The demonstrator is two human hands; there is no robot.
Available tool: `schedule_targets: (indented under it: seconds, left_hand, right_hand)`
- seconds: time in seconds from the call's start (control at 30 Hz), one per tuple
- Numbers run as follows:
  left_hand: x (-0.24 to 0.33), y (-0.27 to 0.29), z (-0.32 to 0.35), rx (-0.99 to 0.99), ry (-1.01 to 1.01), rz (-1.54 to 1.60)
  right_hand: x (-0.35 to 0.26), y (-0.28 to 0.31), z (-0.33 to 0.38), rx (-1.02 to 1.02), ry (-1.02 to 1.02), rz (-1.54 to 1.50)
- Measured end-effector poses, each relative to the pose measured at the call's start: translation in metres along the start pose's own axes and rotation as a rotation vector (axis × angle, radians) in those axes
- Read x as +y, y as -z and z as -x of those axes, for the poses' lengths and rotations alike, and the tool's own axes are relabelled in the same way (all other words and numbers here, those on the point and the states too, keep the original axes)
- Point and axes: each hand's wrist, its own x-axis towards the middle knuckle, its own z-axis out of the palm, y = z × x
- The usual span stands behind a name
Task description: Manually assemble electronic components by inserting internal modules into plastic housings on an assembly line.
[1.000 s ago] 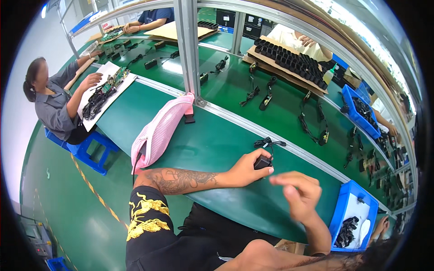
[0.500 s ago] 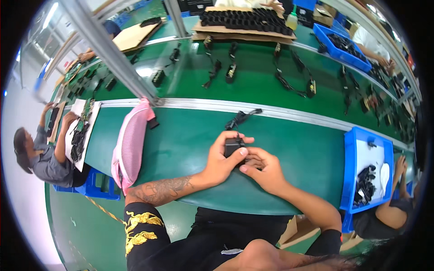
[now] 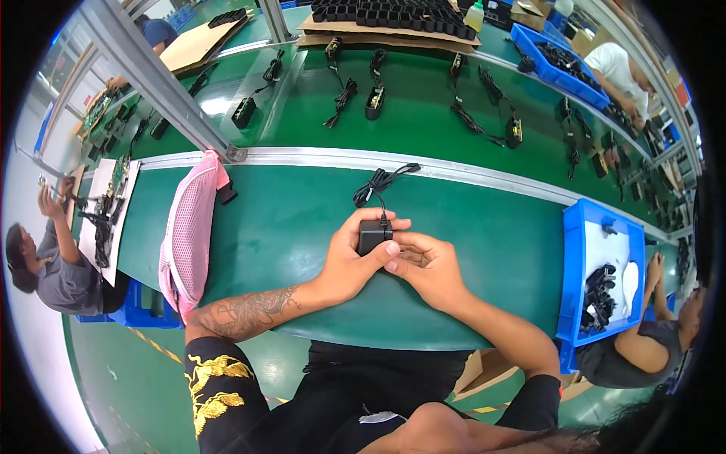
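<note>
Over the green table, a black power adapter [image 3: 371, 235] is between my two hands. My left hand [image 3: 344, 257] is closed around its left side, with the thumb across the front and the fingers behind. From the right, the curled fingers of my right hand [image 3: 432, 271] press against its side and lower edge, hiding that part. The adapter's cord [image 3: 373, 189] leaves its top and lies in a tied bundle on the table, just short of the metal rail.
A pink mesh bag [image 3: 193, 227] lies to the left. At the right stands a blue bin [image 3: 572, 280] with black parts and a white piece inside. Past the metal rail [image 3: 318, 157], several adapters with cords lie on a green belt [image 3: 302, 125]. Co-workers sit on both sides.
The view has shifted, so the surroundings sit a little further left and higher. Between my hands the adapter has turned, and its broad face and cord exit now show more plainly.
</note>
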Motion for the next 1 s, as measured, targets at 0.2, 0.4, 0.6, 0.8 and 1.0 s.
schedule_targets:
  seconds: [0.2,0.4,0.6,0.8,1.0]
  left_hand:
    - [0.004,0.004,-0.008,0.015,0.068,0.107]
    - [0.01,0.003,-0.006,0.006,0.102,0.134]
    - [0.005,0.003,-0.006,0.017,0.086,0.155]
    - [0.001,0.004,-0.007,0.003,0.056,0.123]
    - [0.0,0.003,-0.004,0.008,0.077,0.154]
  right_hand:
    - [-0.005,0.007,-0.002,-0.03,-0.052,-0.015]
    - [-0.009,0.0,0.003,-0.053,-0.055,-0.014]
    - [-0.006,0.001,0.002,-0.043,-0.037,-0.002]
    - [-0.003,0.0,0.002,-0.026,-0.049,-0.006]
    - [0.001,-0.002,0.0,0.024,-0.026,-0.002]
